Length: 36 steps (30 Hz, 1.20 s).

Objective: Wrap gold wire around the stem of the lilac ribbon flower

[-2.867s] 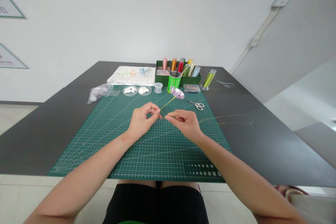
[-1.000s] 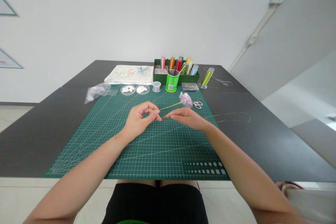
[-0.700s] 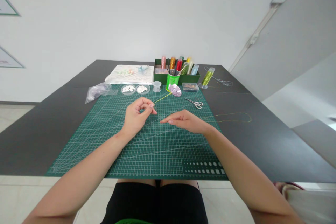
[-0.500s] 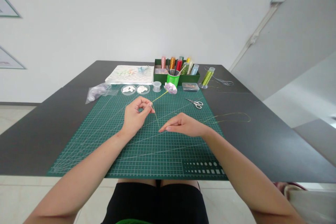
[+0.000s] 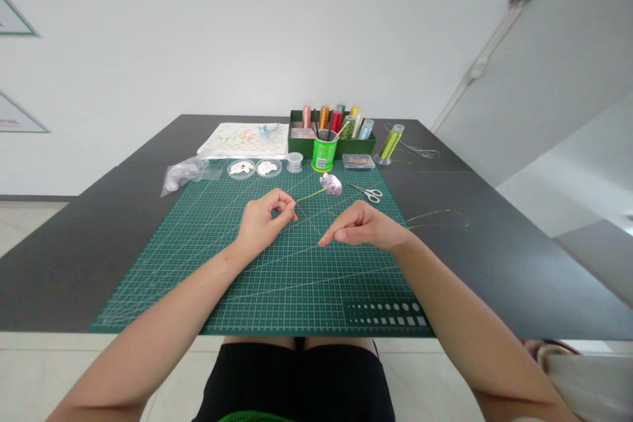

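Observation:
My left hand [image 5: 267,217] pinches the thin yellow-green stem [image 5: 310,196] of a pale purple flower [image 5: 331,184], whose head points right and away from me. A fine thread [image 5: 310,221] runs from the left fingertips down to my right hand [image 5: 363,225]. The right fingers are pressed together on that thread, above the green cutting mat [image 5: 277,290]. A loose loop of yellowish thread [image 5: 440,213] lies beyond the right wrist, on the dark table. White-handled scissors [image 5: 368,193] rest on the mat just right of the flower.
At the back stand a green box [image 5: 301,146] of thread spools, a green can [image 5: 324,155] with tools and a yellow-green spool [image 5: 390,145]. Nearby are a clear flat case [image 5: 359,162], small round dishes [image 5: 241,169], a plastic bag [image 5: 182,175] and a white pad [image 5: 242,145].
Both hands have moved to the right, the right one a little further. The flower has shifted right and nearer to me, away from the green can and closer to the scissors.

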### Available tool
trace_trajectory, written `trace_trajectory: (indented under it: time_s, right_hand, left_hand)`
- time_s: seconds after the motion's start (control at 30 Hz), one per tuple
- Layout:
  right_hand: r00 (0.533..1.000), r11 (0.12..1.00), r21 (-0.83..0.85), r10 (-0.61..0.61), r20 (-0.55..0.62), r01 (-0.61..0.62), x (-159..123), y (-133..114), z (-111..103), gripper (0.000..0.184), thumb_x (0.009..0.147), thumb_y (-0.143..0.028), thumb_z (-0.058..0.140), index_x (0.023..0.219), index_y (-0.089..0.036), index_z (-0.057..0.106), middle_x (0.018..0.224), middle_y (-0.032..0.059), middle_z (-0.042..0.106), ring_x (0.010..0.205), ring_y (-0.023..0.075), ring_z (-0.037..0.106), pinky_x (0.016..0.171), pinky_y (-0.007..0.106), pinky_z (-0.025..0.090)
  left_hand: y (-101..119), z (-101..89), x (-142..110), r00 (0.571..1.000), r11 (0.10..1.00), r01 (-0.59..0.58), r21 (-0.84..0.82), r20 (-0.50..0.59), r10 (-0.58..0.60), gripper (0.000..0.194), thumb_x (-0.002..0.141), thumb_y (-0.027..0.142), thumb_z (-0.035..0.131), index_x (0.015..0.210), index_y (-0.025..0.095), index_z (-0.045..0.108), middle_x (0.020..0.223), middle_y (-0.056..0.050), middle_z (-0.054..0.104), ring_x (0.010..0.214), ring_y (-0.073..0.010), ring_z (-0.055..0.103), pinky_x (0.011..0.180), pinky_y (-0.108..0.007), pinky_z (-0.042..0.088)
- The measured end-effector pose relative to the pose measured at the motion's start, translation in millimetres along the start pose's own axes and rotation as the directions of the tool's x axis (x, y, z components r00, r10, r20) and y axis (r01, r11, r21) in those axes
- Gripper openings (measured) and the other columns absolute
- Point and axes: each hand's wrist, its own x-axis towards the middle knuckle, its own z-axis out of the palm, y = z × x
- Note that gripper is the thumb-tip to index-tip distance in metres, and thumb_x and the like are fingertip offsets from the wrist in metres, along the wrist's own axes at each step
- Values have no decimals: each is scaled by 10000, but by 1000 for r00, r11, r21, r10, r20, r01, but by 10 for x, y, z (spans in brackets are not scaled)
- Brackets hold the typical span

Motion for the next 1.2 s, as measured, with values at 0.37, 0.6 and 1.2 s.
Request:
trace_trajectory:
  time_s: [0.37,0.6,1.2]
  right_hand:
    - [986,947,305,-54,-155,100,-47,111,-101,311,971,-423,744,1138,-178,839,484,-129,231,436,48,138,426,222,144]
    - [983,938,343,8,-184,57,-66,57,-207,313,1005,-388,698,1210,-176,804,507,-134,215,434,52,116,420,218,128]
    - [980,986,159,78,-182,-49,33,322,-239,481,1017,-467,653,1361,-135,702,543,-136,253,465,67,165,443,256,128]
  left_hand:
    - [-29,45,-68,932,986,-164,27,332,146,122,949,227,605,841,207,658,697,68,768,631,-106,694,645,-214,441]
    - [41,35,-92,851,981,-192,-28,493,180,92,910,166,634,824,196,649,684,70,755,621,-97,681,645,-201,423]
    - [217,-26,-116,811,845,191,-500,565,151,174,954,281,685,822,178,638,676,-15,789,615,-116,716,655,-215,557]
